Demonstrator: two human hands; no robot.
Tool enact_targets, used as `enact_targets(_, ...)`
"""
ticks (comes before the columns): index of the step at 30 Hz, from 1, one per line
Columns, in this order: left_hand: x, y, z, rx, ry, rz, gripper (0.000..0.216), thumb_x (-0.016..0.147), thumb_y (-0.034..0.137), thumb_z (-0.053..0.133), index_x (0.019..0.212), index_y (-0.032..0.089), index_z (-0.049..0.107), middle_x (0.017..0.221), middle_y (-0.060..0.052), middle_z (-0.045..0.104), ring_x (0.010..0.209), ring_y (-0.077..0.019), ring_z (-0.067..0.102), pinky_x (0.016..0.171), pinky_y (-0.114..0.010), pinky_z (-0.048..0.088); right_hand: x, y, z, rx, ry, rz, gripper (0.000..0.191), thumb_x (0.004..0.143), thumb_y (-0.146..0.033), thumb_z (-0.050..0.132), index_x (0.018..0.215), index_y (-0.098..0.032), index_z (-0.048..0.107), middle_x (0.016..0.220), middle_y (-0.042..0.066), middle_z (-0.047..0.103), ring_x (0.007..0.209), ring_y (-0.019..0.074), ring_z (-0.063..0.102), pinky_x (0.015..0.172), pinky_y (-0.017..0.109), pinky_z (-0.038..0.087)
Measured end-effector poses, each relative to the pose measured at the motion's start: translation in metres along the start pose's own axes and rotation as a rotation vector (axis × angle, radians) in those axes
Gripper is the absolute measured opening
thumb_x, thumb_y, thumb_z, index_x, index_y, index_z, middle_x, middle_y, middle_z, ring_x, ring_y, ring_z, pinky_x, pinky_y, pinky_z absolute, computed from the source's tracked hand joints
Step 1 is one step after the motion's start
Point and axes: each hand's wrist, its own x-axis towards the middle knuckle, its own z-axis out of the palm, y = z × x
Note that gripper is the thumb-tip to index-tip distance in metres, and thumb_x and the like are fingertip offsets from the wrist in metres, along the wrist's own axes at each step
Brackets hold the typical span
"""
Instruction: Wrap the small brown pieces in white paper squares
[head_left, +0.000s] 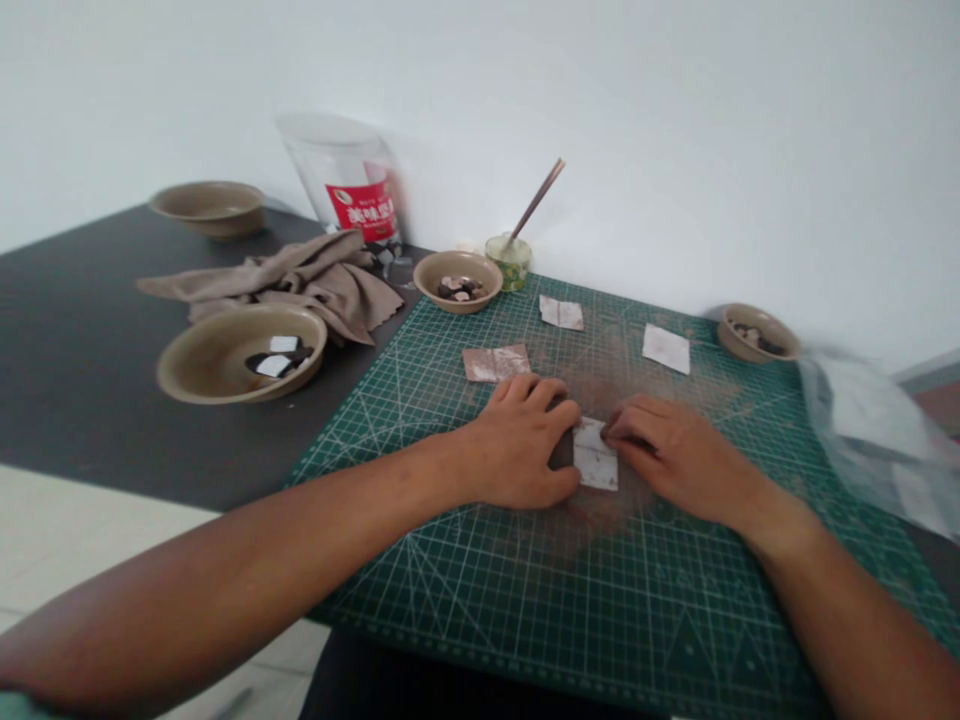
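Note:
Both my hands rest on a green cutting mat [525, 600] around a small pale square sheet [596, 458]. My left hand [525, 440] lies flat-curled on the sheet's left edge, fingers together, covering a dark piece under it. My right hand [671, 455] pinches or presses the sheet's upper right edge with its fingertips closed. Reddish-brown dust stains the mat around the sheet.
Three more small sheets [495, 362] [561, 313] [666, 348] lie further back on the mat. Bowls with small pieces [459, 281] [756, 334] [240, 355], an empty bowl [208, 207], a beige cloth [300, 280], a plastic jar [352, 180], a small cup with a stick [510, 258] and a clear bag [877, 430] stand around.

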Motion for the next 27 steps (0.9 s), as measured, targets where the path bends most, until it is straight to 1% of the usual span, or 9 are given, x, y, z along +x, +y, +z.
enact_targets(3,-0.0004,-0.0001,0.001,0.006,-0.002,0.011,0.043,0.084,0.049,0.058,0.117,0.022,0.055,0.135,-0.01,0.047,0.127,-0.034,0.04,0.109,-0.053,0.033,-0.0032,-0.003,-0.0001,0.062,-0.071,-0.063,0.014,0.096,-0.018,0.052,0.093,-0.021,0.065,0.099,0.006,0.067,0.09,0.0204,0.061,0.08,0.036,0.048)
enact_targets(5,-0.0005,-0.0002,0.0017,0.01,0.003,0.008,0.044,0.084,0.049,0.058,0.118,0.022,0.054,0.136,-0.011,0.047,0.128,-0.0341,0.04,0.109,-0.053,0.033,-0.0035,-0.0043,0.0008,0.018,-0.029,-0.033,0.014,0.097,-0.019,0.05,0.097,-0.02,0.064,0.102,0.007,0.067,0.093,0.0218,0.061,0.083,0.039,0.048)
enact_targets(8,-0.0006,-0.0005,0.0022,0.003,0.009,-0.004,0.047,0.084,0.049,0.058,0.121,0.022,0.053,0.137,-0.011,0.046,0.128,-0.0343,0.039,0.109,-0.053,0.033,-0.0028,-0.0028,-0.0003,-0.055,0.04,0.057,0.012,0.097,-0.02,0.052,0.094,-0.019,0.063,0.098,0.007,0.066,0.091,0.0227,0.061,0.083,0.04,0.047)
enact_targets(10,-0.0005,-0.0004,0.0021,0.0,0.009,-0.004,0.046,0.084,0.049,0.058,0.121,0.022,0.054,0.136,-0.01,0.047,0.128,-0.0343,0.039,0.109,-0.054,0.033,-0.0035,-0.0028,-0.0013,-0.019,0.009,0.052,0.012,0.097,-0.019,0.052,0.091,-0.019,0.062,0.095,0.007,0.065,0.089,0.0217,0.06,0.081,0.038,0.048)
enact_targets(13,-0.0005,-0.0001,0.0018,-0.003,0.007,0.009,0.044,0.083,0.049,0.058,0.118,0.022,0.056,0.134,-0.01,0.048,0.126,-0.0342,0.041,0.108,-0.053,0.034,-0.0036,-0.0062,0.001,0.083,-0.074,-0.037,0.012,0.098,-0.019,0.051,0.094,-0.021,0.063,0.099,0.005,0.066,0.091,0.0205,0.06,0.082,0.037,0.048)
enact_targets(16,-0.0004,0.0001,0.0013,-0.002,0.007,0.012,0.044,0.084,0.048,0.057,0.118,0.021,0.055,0.134,-0.011,0.048,0.127,-0.0344,0.041,0.108,-0.053,0.033,0.0,-0.0055,0.0033,0.051,-0.011,-0.013,0.012,0.099,-0.02,0.05,0.097,-0.02,0.062,0.103,0.006,0.066,0.095,0.0218,0.06,0.084,0.039,0.047)
enact_targets(19,-0.0005,-0.0001,0.0008,-0.001,0.005,0.0,0.045,0.084,0.048,0.057,0.121,0.022,0.054,0.136,-0.011,0.047,0.128,-0.0346,0.039,0.109,-0.054,0.033,0.0003,0.0003,-0.0006,0.006,0.034,0.047,0.012,0.098,-0.02,0.052,0.093,-0.02,0.062,0.097,0.007,0.065,0.09,0.0218,0.06,0.081,0.039,0.048)
enact_targets(24,-0.0007,-0.0002,0.0014,-0.002,0.002,0.013,0.043,0.084,0.048,0.057,0.118,0.022,0.055,0.136,-0.011,0.047,0.127,-0.0346,0.04,0.108,-0.054,0.034,-0.0049,-0.0032,-0.0026,0.133,-0.092,-0.054,0.014,0.098,-0.019,0.052,0.093,-0.021,0.064,0.098,0.005,0.066,0.09,0.0194,0.06,0.081,0.036,0.048)
enact_targets(27,-0.0007,-0.0003,0.0018,0.006,0.01,0.014,0.045,0.084,0.048,0.058,0.12,0.022,0.055,0.135,-0.011,0.047,0.127,-0.0343,0.04,0.109,-0.053,0.033,-0.0007,-0.0022,-0.0007,0.064,-0.004,-0.002,0.013,0.098,-0.019,0.052,0.093,-0.02,0.064,0.099,0.006,0.066,0.092,0.0209,0.06,0.083,0.038,0.047)
